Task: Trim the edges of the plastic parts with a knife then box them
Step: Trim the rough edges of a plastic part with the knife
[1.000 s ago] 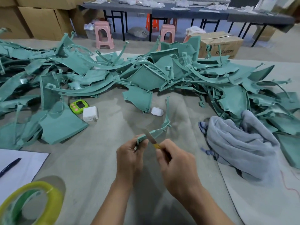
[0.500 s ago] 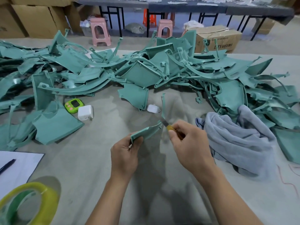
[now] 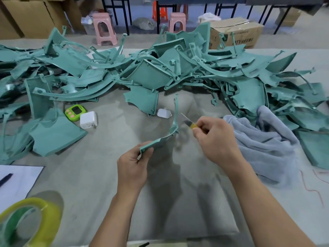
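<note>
My left hand (image 3: 132, 166) pinches the near end of a curved teal plastic part (image 3: 170, 131), which arcs up and away over the table. A knife (image 3: 187, 121) with a yellow handle and a thin blade sits in my right hand (image 3: 216, 139), its tip pointing up-left. The blade is just right of the part's far section and does not touch it. Behind them a big heap of teal plastic parts (image 3: 160, 73) spreads across the table.
A grey cloth (image 3: 263, 143) lies at the right. A white charger (image 3: 88, 119), a green timer (image 3: 75, 112) and a small white case (image 3: 163, 113) lie near the heap. Yellow tape roll (image 3: 26, 221) and paper with pen (image 3: 16, 180) sit at the near left. A cardboard box (image 3: 235, 32) stands behind.
The knife slid along the part from near my left hand toward its far end, then came off to the right. My right hand moved right and away; the left kept its hold.
</note>
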`<action>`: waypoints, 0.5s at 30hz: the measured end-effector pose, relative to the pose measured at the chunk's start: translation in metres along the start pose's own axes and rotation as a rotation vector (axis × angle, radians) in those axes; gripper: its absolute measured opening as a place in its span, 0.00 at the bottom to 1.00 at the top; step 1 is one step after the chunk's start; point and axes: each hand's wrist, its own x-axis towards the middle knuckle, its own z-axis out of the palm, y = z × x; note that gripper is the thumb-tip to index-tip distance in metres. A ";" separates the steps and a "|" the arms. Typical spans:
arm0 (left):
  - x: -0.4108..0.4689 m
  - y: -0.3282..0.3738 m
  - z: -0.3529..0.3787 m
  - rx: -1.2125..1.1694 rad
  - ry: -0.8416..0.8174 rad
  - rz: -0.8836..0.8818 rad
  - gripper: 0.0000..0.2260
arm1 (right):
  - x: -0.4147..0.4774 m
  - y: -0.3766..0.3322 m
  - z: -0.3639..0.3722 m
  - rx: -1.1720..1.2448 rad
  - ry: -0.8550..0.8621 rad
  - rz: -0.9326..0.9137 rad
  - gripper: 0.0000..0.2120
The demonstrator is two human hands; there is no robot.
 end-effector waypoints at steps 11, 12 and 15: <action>-0.005 -0.004 -0.007 -0.026 -0.131 -0.004 0.23 | 0.036 0.035 -0.010 0.379 -0.430 0.127 0.07; -0.005 -0.005 -0.008 -0.048 -0.135 -0.019 0.23 | 0.036 0.036 -0.012 0.391 -0.471 0.118 0.07; -0.007 -0.007 -0.007 -0.078 -0.158 -0.020 0.26 | 0.037 0.041 -0.013 0.201 -0.514 0.073 0.07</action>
